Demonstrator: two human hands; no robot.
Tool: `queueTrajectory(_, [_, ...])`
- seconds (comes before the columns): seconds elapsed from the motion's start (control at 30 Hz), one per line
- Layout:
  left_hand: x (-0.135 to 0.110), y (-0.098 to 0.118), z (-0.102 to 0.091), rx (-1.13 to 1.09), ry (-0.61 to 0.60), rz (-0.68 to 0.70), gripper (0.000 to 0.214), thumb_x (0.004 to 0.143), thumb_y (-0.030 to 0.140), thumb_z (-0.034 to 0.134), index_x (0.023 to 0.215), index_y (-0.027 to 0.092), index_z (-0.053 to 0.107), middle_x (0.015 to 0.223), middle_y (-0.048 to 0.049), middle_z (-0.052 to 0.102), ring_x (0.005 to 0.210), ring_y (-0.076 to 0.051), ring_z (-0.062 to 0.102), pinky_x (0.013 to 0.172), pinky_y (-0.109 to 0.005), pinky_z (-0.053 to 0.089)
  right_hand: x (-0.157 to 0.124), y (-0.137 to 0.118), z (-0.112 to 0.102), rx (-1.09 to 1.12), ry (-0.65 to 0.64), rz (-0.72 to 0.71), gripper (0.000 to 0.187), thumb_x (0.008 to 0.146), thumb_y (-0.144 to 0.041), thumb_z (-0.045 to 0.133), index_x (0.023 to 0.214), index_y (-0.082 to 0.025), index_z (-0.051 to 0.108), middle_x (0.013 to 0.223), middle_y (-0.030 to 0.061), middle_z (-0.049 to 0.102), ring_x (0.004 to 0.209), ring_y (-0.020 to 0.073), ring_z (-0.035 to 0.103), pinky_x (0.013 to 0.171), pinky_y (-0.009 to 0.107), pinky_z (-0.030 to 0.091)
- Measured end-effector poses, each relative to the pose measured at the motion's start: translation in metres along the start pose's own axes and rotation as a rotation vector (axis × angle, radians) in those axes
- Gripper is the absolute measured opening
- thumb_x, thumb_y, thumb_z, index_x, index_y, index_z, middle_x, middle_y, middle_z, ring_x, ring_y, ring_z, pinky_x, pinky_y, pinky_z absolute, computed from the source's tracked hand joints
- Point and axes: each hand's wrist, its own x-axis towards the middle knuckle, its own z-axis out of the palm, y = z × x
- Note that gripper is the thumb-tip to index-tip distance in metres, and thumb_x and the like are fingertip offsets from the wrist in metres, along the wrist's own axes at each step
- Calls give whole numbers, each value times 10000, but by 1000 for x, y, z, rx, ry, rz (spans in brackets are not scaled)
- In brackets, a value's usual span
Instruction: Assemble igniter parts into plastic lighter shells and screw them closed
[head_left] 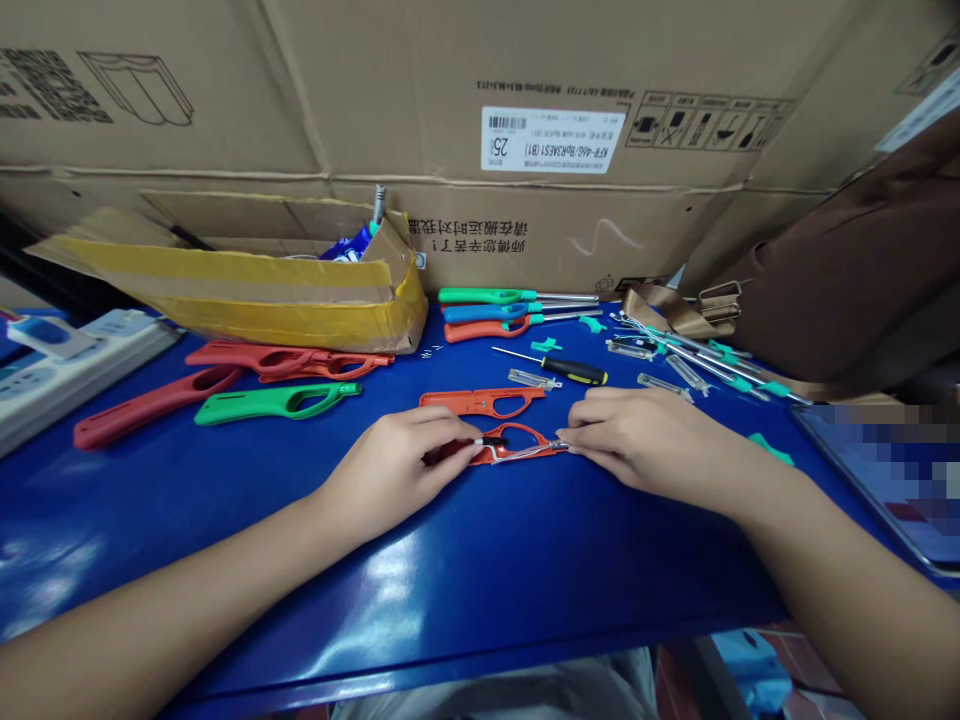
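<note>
An orange plastic lighter shell (517, 441) lies flat on the blue table (480, 570) between my hands. My left hand (405, 470) is closed over its left end, fingers pinching it beside a small black part. My right hand (637, 432) pinches a thin metal piece at the shell's right tip. A second orange shell half (480, 401) lies just behind them.
Red shells (285, 358) and a green one (274, 401) lie at left before an open cardboard box (247, 290). Assembled long lighters (510, 312), a black-handled screwdriver (562, 368) and several metal tubes (690, 360) sit behind. A power strip (67, 360) is far left, large cartons behind.
</note>
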Motion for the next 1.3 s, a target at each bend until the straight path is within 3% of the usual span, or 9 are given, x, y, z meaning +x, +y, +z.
queueTrajectory(0.37, [1, 1, 1, -29, 57, -27, 112, 935, 221, 679, 964, 189, 782, 890, -20, 769, 715, -128, 692, 706, -216, 540, 1, -15, 0, -53, -74, 26, 249, 957, -68, 527, 789, -185, 669, 794, 23, 623, 652, 157, 523, 597, 333, 294])
queueTrajectory(0.53, [1, 1, 2, -23, 65, -35, 103, 929, 207, 690, 953, 182, 786, 883, -14, 773, 742, -128, 705, 689, -204, 523, 1, -19, -2, -5, -138, 61, 229, 940, -34, 507, 887, -171, 682, 870, 28, 613, 599, 133, 477, 568, 317, 283])
queueTrajectory(0.83, [0, -2, 4, -10, 55, -14, 103, 936, 207, 686, 959, 178, 782, 893, -12, 778, 781, -134, 718, 693, -204, 519, 1, -24, -7, -36, -199, 92, 275, 866, 30, 512, 922, -160, 702, 869, 33, 621, 594, 141, 498, 553, 317, 277])
queueTrajectory(0.97, [0, -2, 5, -13, 47, -12, 105, 934, 207, 689, 971, 180, 783, 901, -17, 779, 795, -143, 724, 692, -210, 526, 1, -21, -4, 76, -98, 115, 190, 953, -131, 545, 916, -167, 728, 908, 51, 658, 676, 152, 605, 599, 299, 380])
queueTrajectory(1.17, [-1, 1, 9, -42, 55, 16, 124, 945, 196, 672, 986, 181, 788, 915, -26, 779, 806, -145, 727, 733, -226, 548, 12, -20, 13, 344, 255, 97, 174, 982, -207, 578, 1031, -190, 744, 1019, 51, 726, 897, 173, 691, 765, 274, 505])
queueTrajectory(1.3, [-3, 2, 12, -48, 43, 44, 167, 967, 189, 635, 1045, 170, 781, 945, -40, 765, 832, -150, 719, 761, -243, 554, 21, -24, 25, 399, 305, 65, 168, 971, -217, 616, 1095, -208, 728, 1077, 34, 747, 961, 170, 710, 799, 264, 527])
